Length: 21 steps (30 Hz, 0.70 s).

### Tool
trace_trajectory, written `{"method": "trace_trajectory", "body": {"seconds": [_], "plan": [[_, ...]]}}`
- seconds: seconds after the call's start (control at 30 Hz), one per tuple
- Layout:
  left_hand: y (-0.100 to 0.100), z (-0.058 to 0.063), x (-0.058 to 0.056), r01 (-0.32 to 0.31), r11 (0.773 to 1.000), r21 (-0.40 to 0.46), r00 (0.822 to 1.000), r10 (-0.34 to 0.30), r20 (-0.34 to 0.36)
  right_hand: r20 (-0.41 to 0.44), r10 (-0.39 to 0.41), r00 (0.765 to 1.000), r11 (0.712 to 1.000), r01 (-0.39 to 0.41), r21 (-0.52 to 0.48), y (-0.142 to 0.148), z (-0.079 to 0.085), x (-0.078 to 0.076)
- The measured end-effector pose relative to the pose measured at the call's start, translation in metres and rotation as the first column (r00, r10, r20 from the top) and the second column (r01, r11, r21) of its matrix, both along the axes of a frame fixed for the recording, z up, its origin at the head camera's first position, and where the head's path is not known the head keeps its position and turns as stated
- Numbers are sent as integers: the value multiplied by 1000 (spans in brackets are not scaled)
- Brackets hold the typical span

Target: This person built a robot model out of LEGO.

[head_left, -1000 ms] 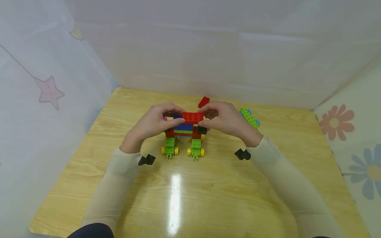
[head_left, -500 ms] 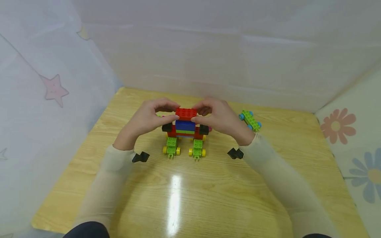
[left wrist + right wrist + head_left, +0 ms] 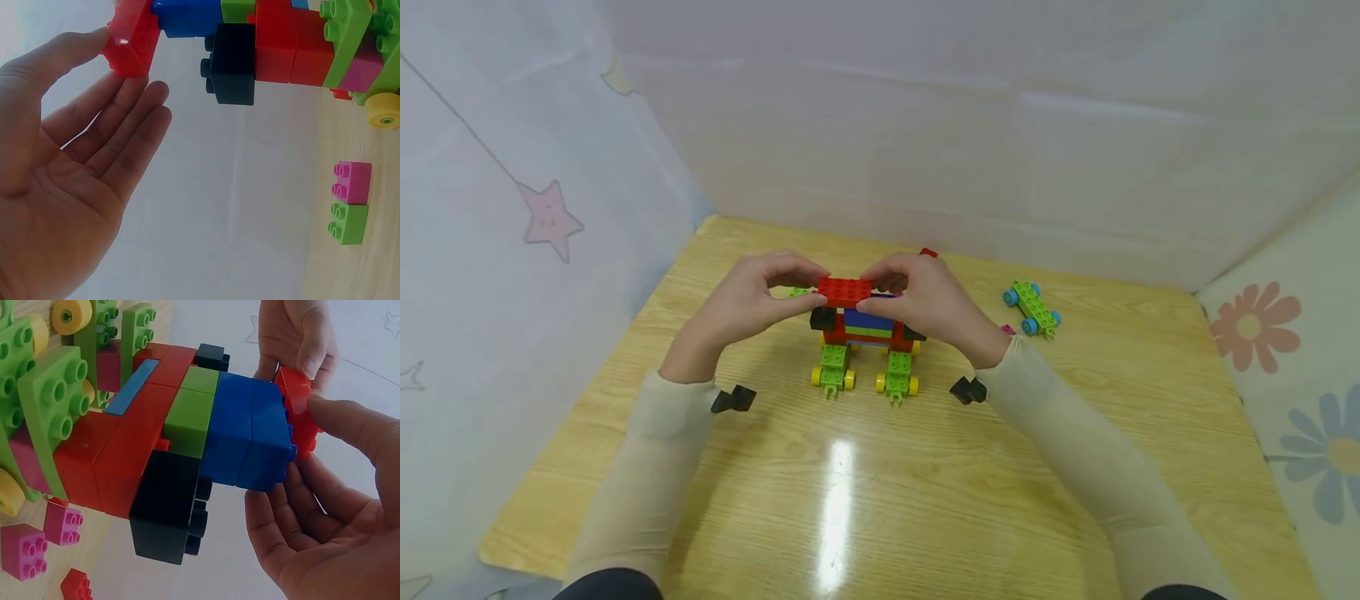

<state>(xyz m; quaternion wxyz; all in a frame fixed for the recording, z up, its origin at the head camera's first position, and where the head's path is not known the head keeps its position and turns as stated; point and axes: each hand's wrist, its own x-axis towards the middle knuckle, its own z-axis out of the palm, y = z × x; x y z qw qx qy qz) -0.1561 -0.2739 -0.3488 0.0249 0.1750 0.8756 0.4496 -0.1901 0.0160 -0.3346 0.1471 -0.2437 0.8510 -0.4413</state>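
A long red brick with studs on top sits at the top of a built brick figure. My left hand pinches its left end between thumb and fingers. My right hand pinches its right end. Below it come blue bricks, a lime green layer and red bricks. A black brick sticks out on each side. The right wrist view has the red brick right at the blue studs. The figure stands on green bases with yellow wheels.
A lime green wheeled base with blue wheels lies on the wooden table to the right. Loose pink bricks and a small red piece lie near the figure. A fabric backdrop rises behind the table.
Both hands have shifted left with the red brick, from right of the blue bricks, across them, to an offset left. The wheeled figure stays in place.
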Motion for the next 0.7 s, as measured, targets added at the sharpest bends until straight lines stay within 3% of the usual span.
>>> {"method": "trace_trajectory", "body": {"seconds": [0.7], "plan": [[-1, -3, 2, 2, 1000, 14, 999, -2, 35, 20, 11, 1000, 999, -12, 36, 0, 0, -1]]}}
